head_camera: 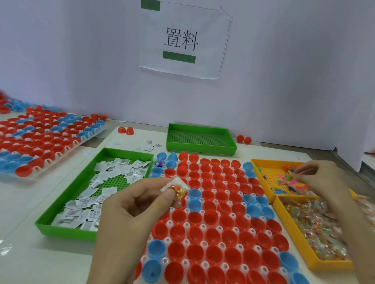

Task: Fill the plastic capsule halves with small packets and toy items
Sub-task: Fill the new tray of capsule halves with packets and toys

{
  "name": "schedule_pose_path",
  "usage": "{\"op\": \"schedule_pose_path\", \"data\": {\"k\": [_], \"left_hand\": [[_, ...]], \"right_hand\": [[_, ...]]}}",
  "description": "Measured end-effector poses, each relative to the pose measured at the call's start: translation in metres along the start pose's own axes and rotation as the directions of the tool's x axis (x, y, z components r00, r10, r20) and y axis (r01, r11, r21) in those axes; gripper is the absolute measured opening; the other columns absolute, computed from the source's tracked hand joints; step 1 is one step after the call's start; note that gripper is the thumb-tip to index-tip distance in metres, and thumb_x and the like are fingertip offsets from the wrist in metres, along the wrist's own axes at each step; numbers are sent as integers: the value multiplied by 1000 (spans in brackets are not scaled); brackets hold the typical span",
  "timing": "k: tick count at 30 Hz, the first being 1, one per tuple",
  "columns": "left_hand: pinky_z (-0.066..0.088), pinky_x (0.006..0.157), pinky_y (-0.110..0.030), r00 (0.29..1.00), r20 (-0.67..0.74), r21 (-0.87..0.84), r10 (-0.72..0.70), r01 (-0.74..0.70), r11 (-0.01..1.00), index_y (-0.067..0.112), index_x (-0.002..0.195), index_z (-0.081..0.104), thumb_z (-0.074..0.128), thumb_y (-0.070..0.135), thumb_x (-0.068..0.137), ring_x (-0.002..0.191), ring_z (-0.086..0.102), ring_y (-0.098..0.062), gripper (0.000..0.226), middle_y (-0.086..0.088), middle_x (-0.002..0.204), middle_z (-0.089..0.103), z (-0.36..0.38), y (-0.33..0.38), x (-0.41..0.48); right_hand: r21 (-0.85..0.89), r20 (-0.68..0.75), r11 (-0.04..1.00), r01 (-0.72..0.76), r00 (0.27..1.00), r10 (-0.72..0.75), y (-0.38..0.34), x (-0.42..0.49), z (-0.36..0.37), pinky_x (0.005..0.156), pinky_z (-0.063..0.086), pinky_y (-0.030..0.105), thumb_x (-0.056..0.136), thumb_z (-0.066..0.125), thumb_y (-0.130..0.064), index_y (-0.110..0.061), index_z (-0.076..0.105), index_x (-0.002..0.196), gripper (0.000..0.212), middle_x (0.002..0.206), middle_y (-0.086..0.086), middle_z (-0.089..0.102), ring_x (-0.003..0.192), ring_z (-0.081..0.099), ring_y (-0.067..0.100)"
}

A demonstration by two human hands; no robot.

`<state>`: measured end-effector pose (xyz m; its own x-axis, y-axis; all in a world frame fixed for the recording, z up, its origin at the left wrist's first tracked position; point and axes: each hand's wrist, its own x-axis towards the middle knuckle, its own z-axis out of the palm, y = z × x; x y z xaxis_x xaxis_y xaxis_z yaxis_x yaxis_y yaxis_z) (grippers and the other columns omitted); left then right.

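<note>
A white holder rack (198, 244) in front of me carries rows of open red and blue capsule halves (218, 214). My left hand (135, 207) hovers over the rack's left side and pinches a small clear packet of coloured beads (178, 188) between thumb and fingers. My right hand (324, 178) is over the far yellow tray (267, 178) of small coloured toy items and pinches a thin pink piece (301, 172). One blue half (160, 163) at the rack's far left corner holds a small toy.
A green tray (72, 199) of white paper packets lies left of the rack. A near yellow tray (296, 237) at right holds bead packets. An empty green tray (201, 139) stands behind. A second rack of capsule halves (34, 139) sits far left. A wall rises behind.
</note>
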<state>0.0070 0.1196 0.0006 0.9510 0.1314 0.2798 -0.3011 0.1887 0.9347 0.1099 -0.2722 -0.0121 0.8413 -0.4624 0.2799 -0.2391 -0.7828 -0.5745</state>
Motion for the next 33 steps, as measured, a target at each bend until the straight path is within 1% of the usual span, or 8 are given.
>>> {"op": "schedule_pose_path", "data": {"k": [7, 11, 15, 18, 22, 25, 29, 33], "left_hand": [[54, 62, -12, 1000, 23, 3, 2, -2, 1000, 35, 80, 81, 76, 24, 67, 68, 74, -13, 18, -3, 74, 77, 2, 1, 0], [55, 63, -13, 1000, 26, 6, -10, 10, 1000, 36, 81, 81, 76, 27, 65, 70, 75, -14, 19, -4, 75, 77, 2, 1, 0], [55, 63, -14, 999, 32, -1, -3, 4, 1000, 35, 81, 81, 76, 28, 63, 70, 75, -14, 20, -4, 75, 77, 3, 2, 1], [55, 64, -14, 999, 52, 4, 3, -3, 1000, 32, 82, 81, 75, 29, 63, 71, 75, -14, 20, -4, 75, 77, 7, 3, 0], [56, 67, -16, 998, 65, -15, -2, 3, 1000, 31, 82, 81, 75, 28, 63, 73, 76, -17, 20, -3, 79, 78, 14, 5, -3], [57, 65, -17, 997, 79, -46, 5, -1, 999, 30, 80, 81, 77, 29, 59, 71, 76, -19, 22, -6, 75, 77, 20, 10, -7], [57, 64, -17, 984, 165, 2, 68, -69, 998, 33, 78, 82, 93, 19, 61, 67, 75, -19, 25, -9, 67, 75, 26, 17, -12], [54, 59, -15, 969, 211, 5, 128, -132, 991, 30, 77, 82, 78, 15, 62, 61, 72, -11, 21, -6, 66, 75, 30, 22, -14]], "right_hand": [[117, -131, 991, 58, 990, -43, -1, 2, -5, 58, 45, 26, 79, 77, -2, -20, 73, 82, 18, 73, -3, 69, 71, 65, 13], [125, -213, 987, 97, 975, -68, -7, -1, -10, 62, 44, 27, 78, 78, -4, -21, 72, 82, 18, 75, 1, 70, 70, 62, 8], [241, -201, 959, 148, 975, -100, -27, -10, -20, 70, 49, 30, 80, 79, -8, -23, 71, 84, 18, 80, -2, 70, 78, 66, 16], [460, -134, 866, 196, 980, -150, -57, -25, -34, 73, 50, 27, 79, 81, -7, -27, 71, 80, 22, 81, -6, 72, 76, 68, 7], [638, -152, 707, 307, 949, -275, -102, -61, -54, 70, 53, 16, 76, 82, -10, -26, 74, 85, 20, 80, -10, 74, 78, 69, 3], [720, -172, 598, 352, 925, -337, -131, -98, -59, 68, 50, 9, 76, 80, -12, -22, 74, 89, 17, 83, -8, 75, 80, 70, 4], [772, -150, 542, 333, 923, -354, -153, -144, -47, 70, 54, 13, 68, 78, -29, -31, 75, 83, 16, 83, -4, 74, 81, 72, 8], [807, -101, 498, 317, 905, -413, -157, -175, -23, 72, 55, 18, 76, 79, -3, -26, 75, 80, 23, 83, 0, 74, 78, 72, 13]]}}
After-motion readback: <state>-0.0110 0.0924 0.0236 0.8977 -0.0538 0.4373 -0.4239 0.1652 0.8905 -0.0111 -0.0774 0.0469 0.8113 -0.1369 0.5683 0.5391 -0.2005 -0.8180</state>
